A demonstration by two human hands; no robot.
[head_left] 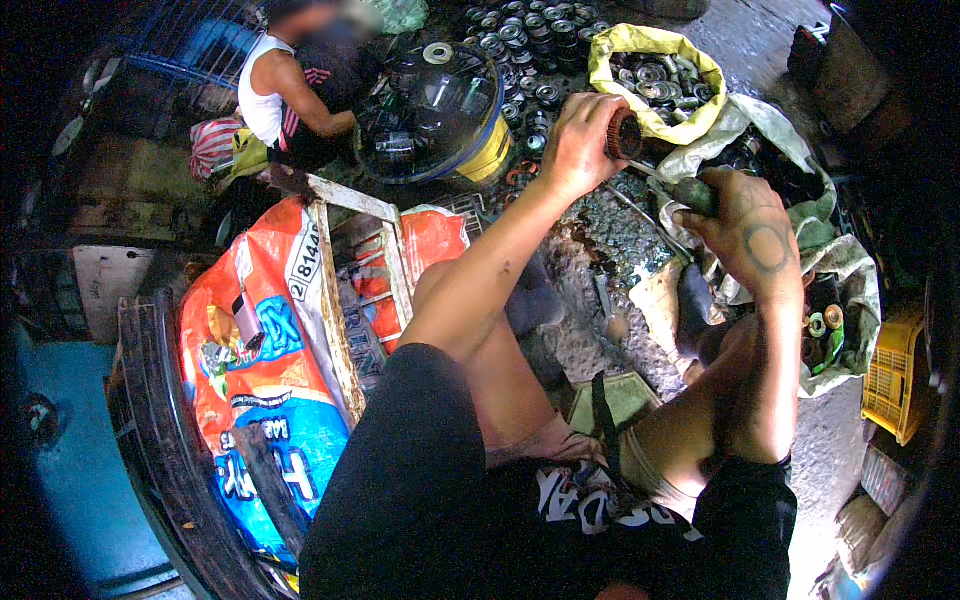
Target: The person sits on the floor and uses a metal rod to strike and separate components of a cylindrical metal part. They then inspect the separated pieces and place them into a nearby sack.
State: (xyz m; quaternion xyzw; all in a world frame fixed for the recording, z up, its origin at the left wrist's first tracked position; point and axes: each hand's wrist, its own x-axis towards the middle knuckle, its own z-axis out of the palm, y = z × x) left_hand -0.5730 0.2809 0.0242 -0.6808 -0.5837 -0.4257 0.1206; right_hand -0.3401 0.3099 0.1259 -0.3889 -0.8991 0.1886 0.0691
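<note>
My left hand [575,150] is raised ahead of me, its fingers closed round a brown, ribbed round part [624,134] that looks like a small motor core. In my right hand [752,235] is a screwdriver [694,196], gripped by its dark handle. Its shaft points left toward the underside of the round part; whether the tip touches it I cannot tell. Just beyond my hands stands a yellow-rimmed sack [715,75] filled with round metal parts. A pale sack [800,150] with dark contents lies open behind my right hand.
Another pale sack [865,290] holds loose parts beside my right forearm, near a yellow crate [893,380]. Many round metal parts [520,45] cover the far floor. A person [285,85] sits at a blue-rimmed basin [497,105]. A printed orange-and-blue sack [215,340] lies left.
</note>
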